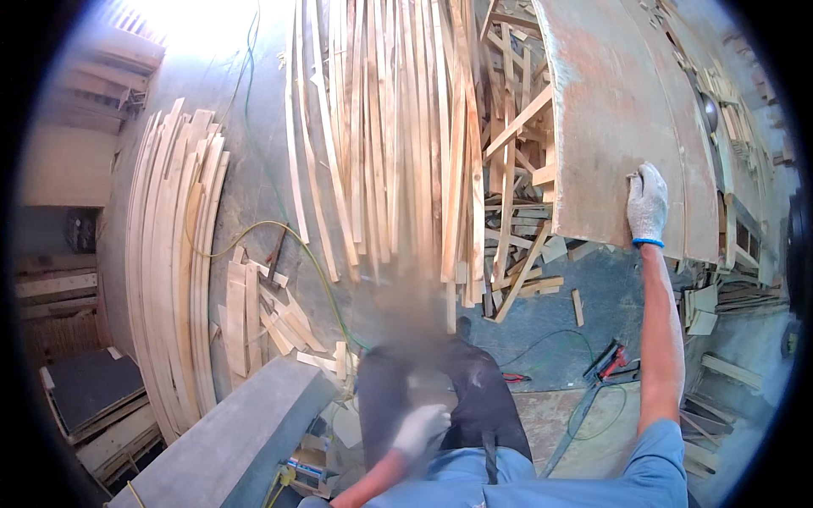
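Observation:
My right hand, in a pale knit glove with a blue cuff, is stretched out over a large worn wooden board at the right. Its fingers are curled together, and whatever they hold, if anything, is too small to make out. Down at my lap, in front of my dark trousers, is my left hand, gloved in the same pale knit. Its fingers look closed, slightly blurred, and their inner side is hidden. A smeared patch covers the area just beyond my knees.
Long wooden strips fill the middle, with stacked planks to the left. Offcuts lie beside the board. A grey beam-like surface stands near left. Red-handled tools and a green hose are on the floor.

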Available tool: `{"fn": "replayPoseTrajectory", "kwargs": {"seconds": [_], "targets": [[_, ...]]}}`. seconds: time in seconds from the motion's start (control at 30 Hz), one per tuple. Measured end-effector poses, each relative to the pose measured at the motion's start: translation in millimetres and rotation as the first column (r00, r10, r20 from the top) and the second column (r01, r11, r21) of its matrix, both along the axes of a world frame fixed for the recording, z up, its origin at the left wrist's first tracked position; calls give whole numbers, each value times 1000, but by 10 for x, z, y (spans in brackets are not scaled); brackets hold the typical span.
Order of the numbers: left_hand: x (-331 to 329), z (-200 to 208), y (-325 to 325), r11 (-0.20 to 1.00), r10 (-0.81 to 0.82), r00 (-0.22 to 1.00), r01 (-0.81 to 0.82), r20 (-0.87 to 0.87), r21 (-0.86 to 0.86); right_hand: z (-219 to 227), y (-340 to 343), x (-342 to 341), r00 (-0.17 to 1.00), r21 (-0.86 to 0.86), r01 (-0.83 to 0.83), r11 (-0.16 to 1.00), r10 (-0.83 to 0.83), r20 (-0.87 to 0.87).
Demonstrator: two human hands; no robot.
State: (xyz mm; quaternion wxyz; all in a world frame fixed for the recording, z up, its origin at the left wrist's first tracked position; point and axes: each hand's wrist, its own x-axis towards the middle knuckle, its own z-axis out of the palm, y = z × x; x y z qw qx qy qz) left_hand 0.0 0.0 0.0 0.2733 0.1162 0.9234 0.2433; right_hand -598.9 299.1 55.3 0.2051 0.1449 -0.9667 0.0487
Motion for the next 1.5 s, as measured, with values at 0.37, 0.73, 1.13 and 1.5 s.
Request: {"fn": "replayPoseTrajectory", "kwargs": {"seconds": [0.37, 0.73, 1.13, 1.5], "targets": [[-574, -2056, -1218, 647, 537, 741, -668, 404, 366, 315, -2024, 2288, 934, -180, -350, 919, 358, 11], [-1891, -3067, -2280, 502, 634, 703, -691, 322, 520, -4052, -4049, 3104, 429, -354, 396, 847, 170, 887], [-2661, -3463, -2789, 633, 500, 856, -464, 130, 619, -6226, -4428, 3318, 650, -158, 378, 912, -140, 747], [-3606, -5353, -3362, 472, 855, 514, -824, 63, 314, -6066, -4266, 2650, 782, -178, 393, 902, -226, 580]]}}
